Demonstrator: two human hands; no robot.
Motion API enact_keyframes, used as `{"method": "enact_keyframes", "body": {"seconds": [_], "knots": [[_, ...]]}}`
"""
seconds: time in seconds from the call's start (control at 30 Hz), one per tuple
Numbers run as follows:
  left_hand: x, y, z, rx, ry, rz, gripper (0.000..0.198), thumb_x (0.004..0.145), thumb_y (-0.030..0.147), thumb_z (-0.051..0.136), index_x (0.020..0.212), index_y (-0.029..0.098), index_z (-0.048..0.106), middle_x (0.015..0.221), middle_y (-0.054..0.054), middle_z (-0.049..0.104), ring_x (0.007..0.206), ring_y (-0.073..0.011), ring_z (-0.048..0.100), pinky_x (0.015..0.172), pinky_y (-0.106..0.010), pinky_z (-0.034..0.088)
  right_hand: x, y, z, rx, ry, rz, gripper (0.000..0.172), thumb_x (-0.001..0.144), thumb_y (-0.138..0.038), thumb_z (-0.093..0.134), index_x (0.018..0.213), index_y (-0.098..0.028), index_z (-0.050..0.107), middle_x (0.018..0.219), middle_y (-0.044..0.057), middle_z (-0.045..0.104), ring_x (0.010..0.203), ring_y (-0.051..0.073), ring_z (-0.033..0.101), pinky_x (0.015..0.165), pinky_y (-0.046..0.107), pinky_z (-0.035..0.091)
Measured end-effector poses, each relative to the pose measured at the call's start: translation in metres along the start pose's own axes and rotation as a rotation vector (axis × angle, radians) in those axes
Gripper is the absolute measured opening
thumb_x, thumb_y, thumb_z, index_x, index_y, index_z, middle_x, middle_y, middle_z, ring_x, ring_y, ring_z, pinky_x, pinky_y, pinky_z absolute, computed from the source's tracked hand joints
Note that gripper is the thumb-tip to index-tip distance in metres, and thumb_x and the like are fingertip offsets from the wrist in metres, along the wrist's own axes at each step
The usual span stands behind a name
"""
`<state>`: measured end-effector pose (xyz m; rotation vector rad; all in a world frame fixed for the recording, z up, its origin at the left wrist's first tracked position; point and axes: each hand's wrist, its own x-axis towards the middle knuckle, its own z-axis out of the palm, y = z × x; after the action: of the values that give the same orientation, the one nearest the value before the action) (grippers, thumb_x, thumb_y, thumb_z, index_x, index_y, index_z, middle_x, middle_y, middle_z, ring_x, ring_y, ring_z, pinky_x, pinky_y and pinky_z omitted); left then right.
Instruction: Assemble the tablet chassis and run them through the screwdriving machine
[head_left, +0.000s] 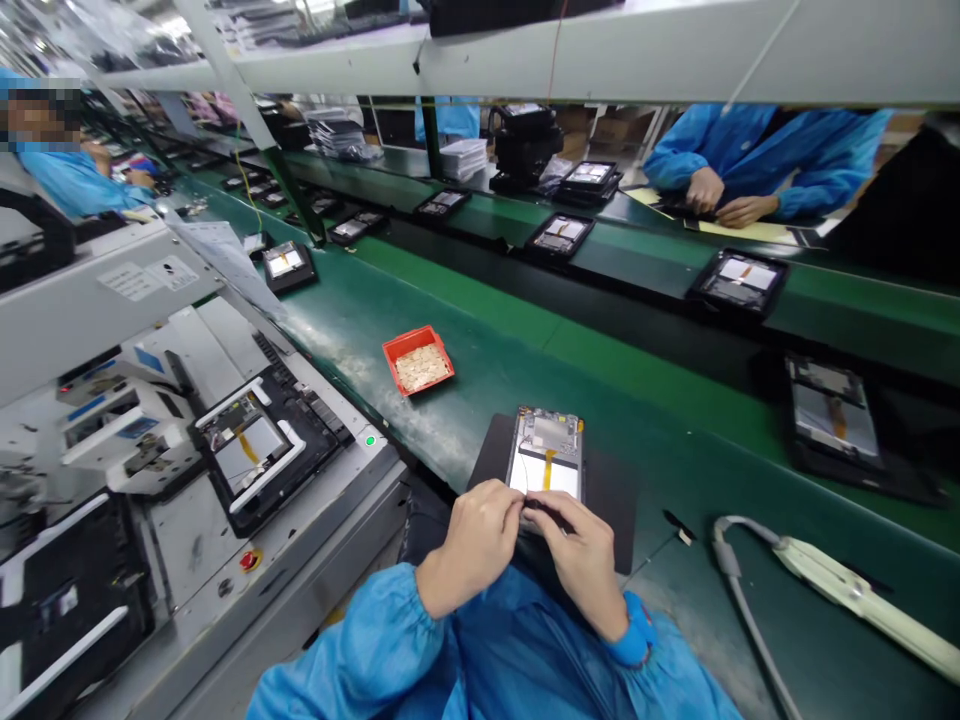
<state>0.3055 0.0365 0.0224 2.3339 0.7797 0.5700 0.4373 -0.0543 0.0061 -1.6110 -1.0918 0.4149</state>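
We see left hand (480, 530) and right hand (576, 548) pinched narrow over opened tablet (551, 435) on black mat (613, 515), seemingly holding thin dark wire (526, 472).

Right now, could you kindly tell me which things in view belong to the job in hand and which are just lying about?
In the job, it seems:
- left hand and right hand, fingertips together at the tablet's near end
- opened tablet with yellow ribbon cable
- dark mat beneath

Apparently lying about, untouched:
- red tray of small pale pieces
- cream-handled tool
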Motion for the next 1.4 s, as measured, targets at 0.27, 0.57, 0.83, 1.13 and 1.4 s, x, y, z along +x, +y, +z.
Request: {"method": "enact_keyframes", "body": {"seconds": [0.27, 0.57, 0.83, 1.13, 1.4], "knots": [[-0.001, -0.001, 0.013, 0.250, 0.088, 0.054, 0.012, 0.090, 0.013, 0.047, 0.088, 0.021, 0.056, 0.084, -0.005, 0.063, 0.078, -0.0221, 0.061, 0.063, -0.034, 0.050, 0.005, 0.018, 0.002, -0.032, 0.032, -0.016, 0.019, 0.083, -0.040, 0.069, 0.085, -0.023, 0.078, 0.090, 0.005, 0.076, 0.080, 0.021, 0.073, 0.078, 0.027, 0.061], [0.025, -0.018, -0.005, -0.004, 0.216, -0.156, 0.015, 0.079, 0.008, 0.053, 0.075, 0.022, 0.057, 0.071, -0.001, 0.063, 0.065, -0.0164, 0.060, 0.060, -0.029, 0.046, 0.020, 0.013, 0.000, 0.479, -0.154, 0.465, 0.036, 0.073, -0.053, 0.076, 0.088, -0.020, 0.071, 0.092, 0.011, 0.076, 0.078, 0.027, 0.074, 0.078, 0.038, 0.063], [0.124, -0.090, -0.089, 0.481, 0.289, -0.438, 0.017, 0.094, 0.020, 0.047, 0.097, 0.017, 0.063, 0.089, -0.008, 0.071, 0.083, -0.0201, 0.067, 0.075, -0.030, 0.047, 0.028, 0.022, -0.040, 0.375, -0.136, 0.460, 0.038, 0.072, -0.053, 0.077, 0.082, -0.018, 0.065, 0.058, 0.003, 0.065, 0.050, 0.018, 0.062, 0.052, 0.029, 0.055], [0.162, -0.143, -0.096, 0.540, 0.061, -0.400, 0.024, 0.096, 0.025, 0.048, 0.100, 0.008, 0.065, 0.102, -0.018, 0.067, 0.095, -0.0230, 0.062, 0.081, -0.033, 0.043, -0.006, 0.034, -0.062, -0.256, -0.138, -0.021, 0.023, 0.093, -0.038, 0.059, 0.094, -0.023, 0.076, 0.093, 0.007, 0.072, 0.083, 0.021, 0.068, 0.075, 0.032, 0.056], [0.122, -0.131, -0.089, 0.389, 0.365, -0.299, 0.019, 0.093, 0.026, 0.050, 0.096, 0.018, 0.067, 0.091, -0.009, 0.068, 0.084, -0.0226, 0.060, 0.075, -0.034, 0.041, -0.036, 0.041, -0.040, -0.445, -0.170, -0.235, 0.024, 0.097, -0.023, 0.052, 0.104, -0.025, 0.075, 0.089, 0.007, 0.068, 0.081, 0.019, 0.062, 0.073, 0.032, 0.052]]}}
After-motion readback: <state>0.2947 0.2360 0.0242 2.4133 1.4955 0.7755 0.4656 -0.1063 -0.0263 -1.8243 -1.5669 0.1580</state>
